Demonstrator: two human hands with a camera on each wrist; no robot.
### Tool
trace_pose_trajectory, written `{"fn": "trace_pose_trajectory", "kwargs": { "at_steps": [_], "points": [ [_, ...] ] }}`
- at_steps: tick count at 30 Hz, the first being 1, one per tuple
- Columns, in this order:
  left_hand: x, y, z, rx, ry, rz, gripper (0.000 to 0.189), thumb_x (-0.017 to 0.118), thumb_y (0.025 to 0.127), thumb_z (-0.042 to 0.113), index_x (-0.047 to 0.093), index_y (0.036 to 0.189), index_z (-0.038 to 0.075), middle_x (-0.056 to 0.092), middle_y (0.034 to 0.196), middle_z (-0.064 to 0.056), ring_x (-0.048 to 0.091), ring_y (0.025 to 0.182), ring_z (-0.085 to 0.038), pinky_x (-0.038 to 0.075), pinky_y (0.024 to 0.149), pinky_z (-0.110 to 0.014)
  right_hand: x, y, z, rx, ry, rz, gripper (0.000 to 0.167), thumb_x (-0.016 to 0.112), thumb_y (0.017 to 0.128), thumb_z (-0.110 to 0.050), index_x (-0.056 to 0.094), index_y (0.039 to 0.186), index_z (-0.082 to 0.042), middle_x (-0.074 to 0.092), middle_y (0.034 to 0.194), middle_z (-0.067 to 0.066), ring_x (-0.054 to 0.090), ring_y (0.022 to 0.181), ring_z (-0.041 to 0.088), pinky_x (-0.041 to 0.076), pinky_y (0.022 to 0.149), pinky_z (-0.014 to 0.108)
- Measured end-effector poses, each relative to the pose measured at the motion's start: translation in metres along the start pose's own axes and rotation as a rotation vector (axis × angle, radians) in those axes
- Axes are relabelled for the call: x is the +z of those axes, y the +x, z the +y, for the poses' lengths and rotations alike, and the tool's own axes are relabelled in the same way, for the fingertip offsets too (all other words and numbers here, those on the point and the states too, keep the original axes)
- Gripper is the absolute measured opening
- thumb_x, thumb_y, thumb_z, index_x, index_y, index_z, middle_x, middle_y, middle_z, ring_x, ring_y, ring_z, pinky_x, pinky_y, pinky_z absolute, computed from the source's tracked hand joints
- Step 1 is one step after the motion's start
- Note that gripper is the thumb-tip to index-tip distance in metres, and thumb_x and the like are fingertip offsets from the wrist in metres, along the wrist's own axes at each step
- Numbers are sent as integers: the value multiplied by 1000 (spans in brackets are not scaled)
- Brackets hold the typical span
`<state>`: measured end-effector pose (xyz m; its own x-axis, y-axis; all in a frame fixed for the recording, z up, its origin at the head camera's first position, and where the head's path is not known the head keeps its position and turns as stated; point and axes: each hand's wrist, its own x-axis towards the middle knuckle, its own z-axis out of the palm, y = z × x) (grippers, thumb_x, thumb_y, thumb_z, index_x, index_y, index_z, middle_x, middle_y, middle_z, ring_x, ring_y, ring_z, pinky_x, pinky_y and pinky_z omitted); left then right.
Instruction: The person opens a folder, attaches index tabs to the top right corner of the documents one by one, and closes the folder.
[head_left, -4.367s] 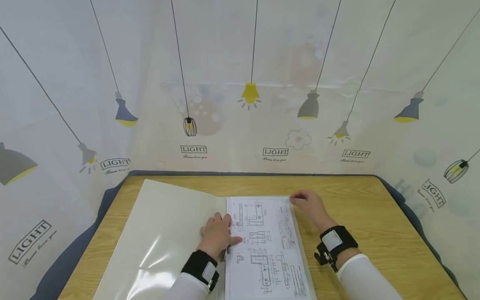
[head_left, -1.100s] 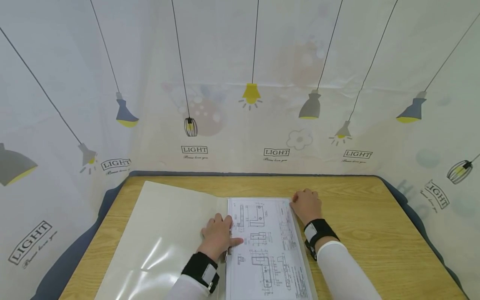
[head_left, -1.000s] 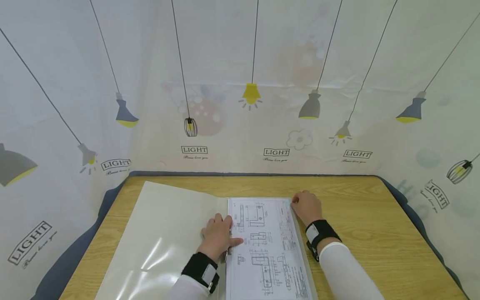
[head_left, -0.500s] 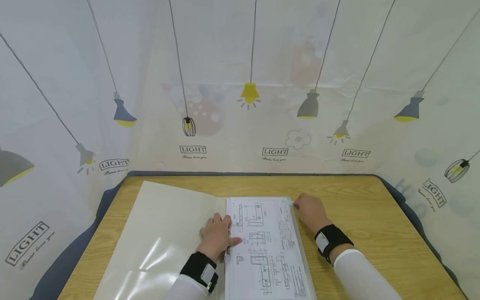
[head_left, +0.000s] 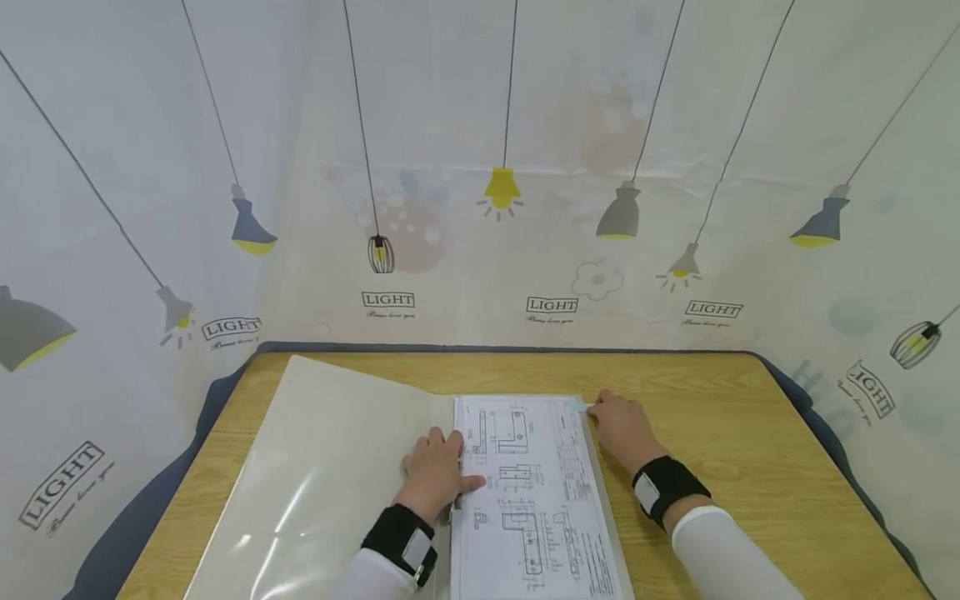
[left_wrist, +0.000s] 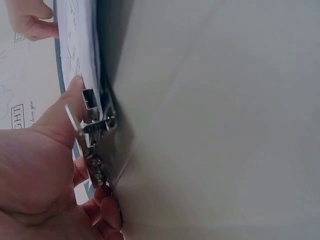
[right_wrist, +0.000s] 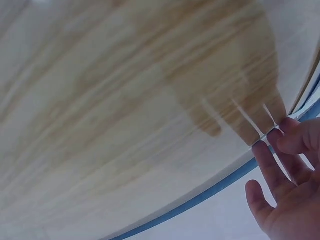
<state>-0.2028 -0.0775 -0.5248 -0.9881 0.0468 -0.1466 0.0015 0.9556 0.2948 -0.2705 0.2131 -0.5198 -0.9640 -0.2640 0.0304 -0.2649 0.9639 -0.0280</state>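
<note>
Pinches a newly exposed pale blue tab [head_left: 577, 405] at the far right corner of the drawing [head_left: 517, 492] with right hand [head_left: 624, 429], farther right than before. Inside the open folder [head_left: 337, 433] on the table [head_left: 750, 467], presses the left edge with unmoved left hand [head_left: 432, 477], fingers spread.

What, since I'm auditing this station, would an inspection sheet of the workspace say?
Surface: yellowish wood-grain table, glossy.
Job's things: open cream plastic folder; white paper sheets with black technical drawings, in its right half; silver metal clip at their left edge; small pale-blue tab at their far right corner.
Clutter: nothing seen.
Hands: left hand, thumb on the sheets; right hand, fingertips at the tab, pinch unclear.
Cables: nothing seen.
Surroundings: pale backdrop printed with hanging lamps.
</note>
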Motion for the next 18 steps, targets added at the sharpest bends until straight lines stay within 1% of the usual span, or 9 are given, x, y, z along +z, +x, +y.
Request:
{"fn": "trace_pose_trajectory", "kwargs": {
  "at_steps": [5,9,12,14,18],
  "points": [
    [-1,-4,5,14,45,35,64,77,67,55,53,107,11,40,88,-6,37,78,-24,29,63,-35,0,-1,1,-1,9,2,27,54,89,-1,71,109,-6,61,101,10,63,89,26,50,77,48],
    [-6,-13,17,57,113,96,67,80,68,50,53,113,8,42,89,-8,37,78,-24,29,62,-33,0,-1,0,-8,16,20,26,52,89,0,72,106,-6,61,98,9,62,85,24,51,74,45],
    [-8,-17,32,115,103,127,68,80,70,45,53,119,6,45,95,-9,38,81,-23,32,64,-33,0,-1,0,-18,5,24,27,51,90,0,72,105,-5,61,97,9,62,84,23,51,73,43],
    [-8,-17,44,163,77,129,69,79,71,44,53,122,6,47,102,-10,40,86,-24,35,67,-35,-1,-1,0,-26,-7,23,27,50,91,0,72,105,-5,61,97,10,63,84,23,52,72,42],
    [-3,-11,67,264,69,112,72,75,76,46,49,132,8,48,123,-11,46,104,-26,42,79,-42,-2,0,-1,-30,-20,16,27,50,91,0,72,105,-5,61,96,9,62,82,22,51,71,42]
  ]
}}
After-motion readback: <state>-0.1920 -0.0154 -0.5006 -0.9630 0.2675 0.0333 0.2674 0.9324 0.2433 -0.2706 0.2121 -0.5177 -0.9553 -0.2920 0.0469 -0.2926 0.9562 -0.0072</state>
